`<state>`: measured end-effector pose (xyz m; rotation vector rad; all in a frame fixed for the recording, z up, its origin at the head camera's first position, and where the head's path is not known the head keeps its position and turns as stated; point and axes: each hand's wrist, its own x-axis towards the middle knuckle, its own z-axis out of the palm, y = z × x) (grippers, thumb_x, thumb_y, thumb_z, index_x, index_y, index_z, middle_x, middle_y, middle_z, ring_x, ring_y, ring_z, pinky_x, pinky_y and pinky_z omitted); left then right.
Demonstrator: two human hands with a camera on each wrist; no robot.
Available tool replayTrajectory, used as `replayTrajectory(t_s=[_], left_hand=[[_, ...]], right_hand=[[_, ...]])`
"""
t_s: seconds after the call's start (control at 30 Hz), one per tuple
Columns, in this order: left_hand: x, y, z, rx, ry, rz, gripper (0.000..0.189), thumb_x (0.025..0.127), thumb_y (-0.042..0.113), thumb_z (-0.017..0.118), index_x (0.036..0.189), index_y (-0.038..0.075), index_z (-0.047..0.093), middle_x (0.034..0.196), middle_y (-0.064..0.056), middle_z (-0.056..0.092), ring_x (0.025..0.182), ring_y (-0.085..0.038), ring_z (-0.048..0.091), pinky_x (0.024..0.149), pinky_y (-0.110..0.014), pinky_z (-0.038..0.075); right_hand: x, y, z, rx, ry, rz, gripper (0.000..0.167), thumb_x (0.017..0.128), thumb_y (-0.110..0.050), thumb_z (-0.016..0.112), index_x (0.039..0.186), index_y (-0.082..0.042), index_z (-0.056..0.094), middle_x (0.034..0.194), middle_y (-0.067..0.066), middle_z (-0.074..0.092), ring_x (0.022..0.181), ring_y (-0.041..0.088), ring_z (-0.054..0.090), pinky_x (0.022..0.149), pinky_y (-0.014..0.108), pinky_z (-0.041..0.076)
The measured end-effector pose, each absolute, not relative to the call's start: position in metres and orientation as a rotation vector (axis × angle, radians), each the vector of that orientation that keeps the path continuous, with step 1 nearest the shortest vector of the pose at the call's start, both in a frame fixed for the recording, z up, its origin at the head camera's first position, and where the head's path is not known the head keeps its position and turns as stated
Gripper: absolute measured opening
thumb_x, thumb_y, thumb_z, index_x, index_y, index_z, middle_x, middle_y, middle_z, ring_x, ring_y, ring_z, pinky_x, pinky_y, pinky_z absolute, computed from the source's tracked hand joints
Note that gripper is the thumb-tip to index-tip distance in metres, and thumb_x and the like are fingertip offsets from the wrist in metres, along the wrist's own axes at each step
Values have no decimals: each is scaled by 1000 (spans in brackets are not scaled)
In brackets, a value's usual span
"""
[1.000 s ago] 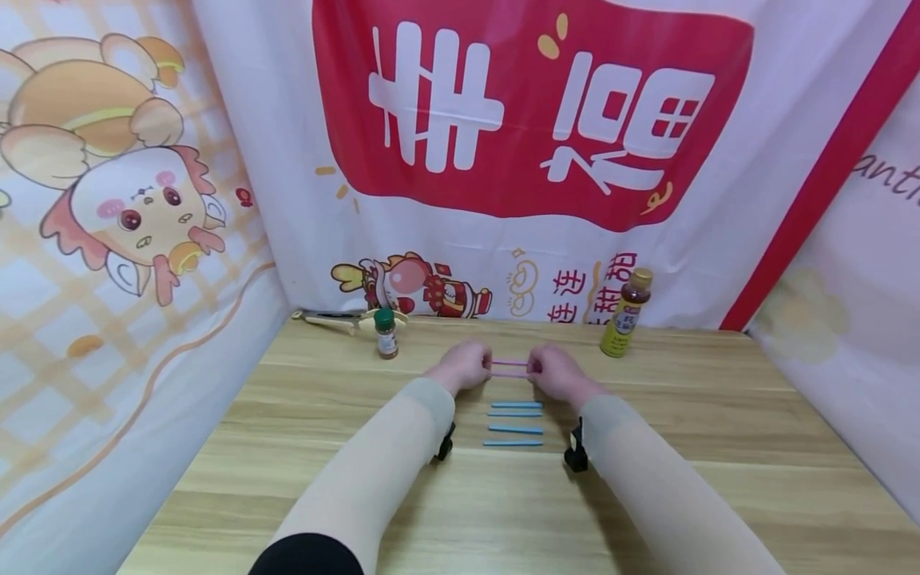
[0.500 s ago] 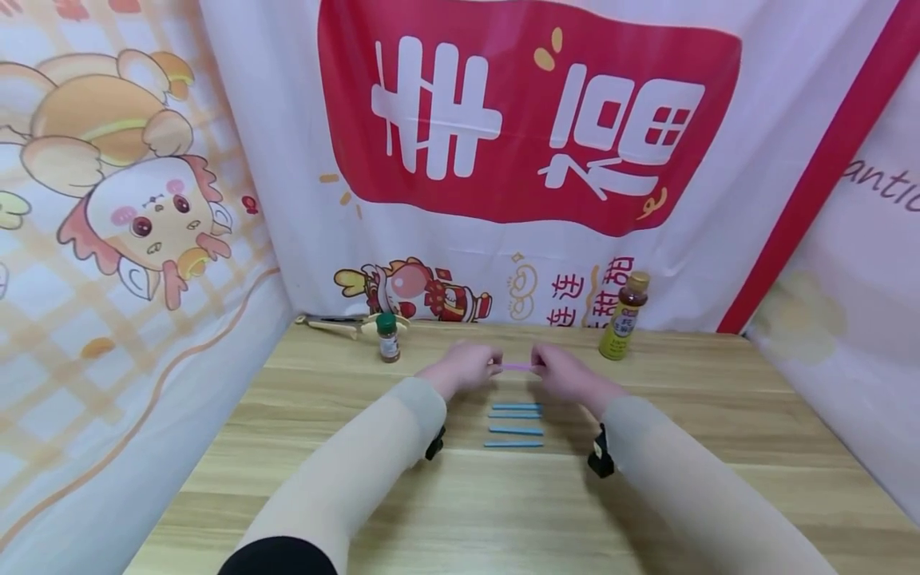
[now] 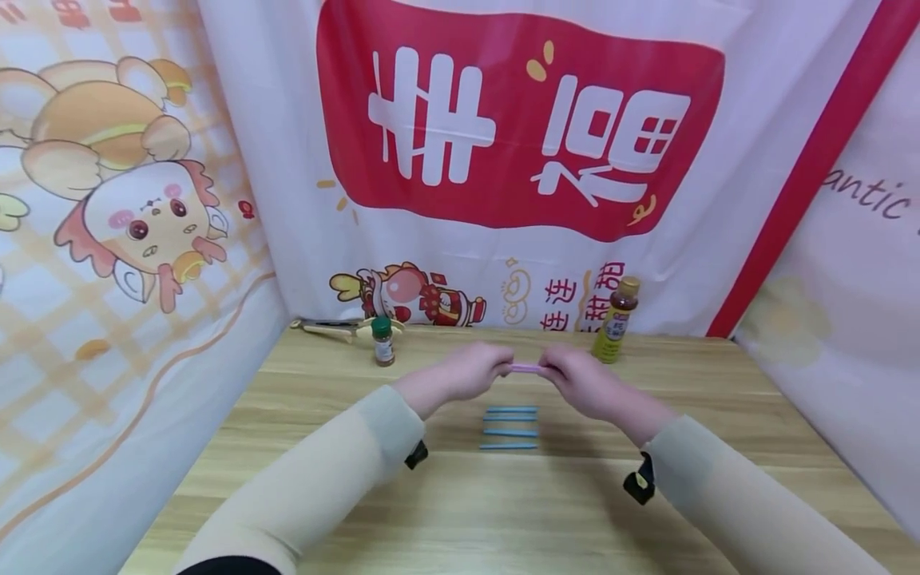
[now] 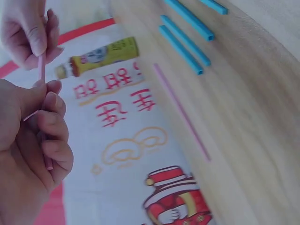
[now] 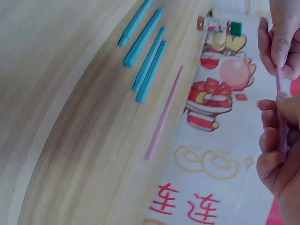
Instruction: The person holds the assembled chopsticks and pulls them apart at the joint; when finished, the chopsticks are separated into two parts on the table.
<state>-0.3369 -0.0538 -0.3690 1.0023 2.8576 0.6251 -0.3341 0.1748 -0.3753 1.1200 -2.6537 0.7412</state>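
Gripping one end of a slim pink stick [image 3: 525, 368], the left hand [image 3: 470, 373] faces the right hand [image 3: 580, 381], whose fingers curl round the other end. The stick is pale, straight and thin, held off the desk [image 3: 474, 519]; the head view shows just a short length between the hands, while each wrist view also shows an end within the near palm. Both wrist views reveal a second pink stick [image 4: 183, 112] lying on the desk, which the head view does not show. Nearer the person lie four blue sticks [image 3: 510, 433], roughly parallel, thicker and squarer at the ends. Beyond, a green-capped jar [image 3: 384, 345] and a yellow-labelled bottle [image 3: 611, 327] stand near the printed cloth [image 3: 424, 231].
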Motion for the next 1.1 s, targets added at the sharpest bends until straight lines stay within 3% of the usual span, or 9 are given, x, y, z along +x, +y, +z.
replayTrajectory(t_s=[0.33,1.1], left_hand=[[-301,-81,-347,1140,2883,530,17,105,26,49,90,22,54,74,8,56,62,-10,51,60,-27,46],[-300,-94,-346,1157,2966,474,14,104,23,52,90,24,55,74,10,57,64,-11,53,63,-29,47]], right_hand=[[-303,162,-367,1223,-2440,604,9,97,-10,64,90,-16,64,79,-13,58,67,4,55,61,26,50],[-306,150,-361,1204,-2466,564,8,98,-13,63,92,-18,66,82,-13,59,69,3,55,63,26,50]])
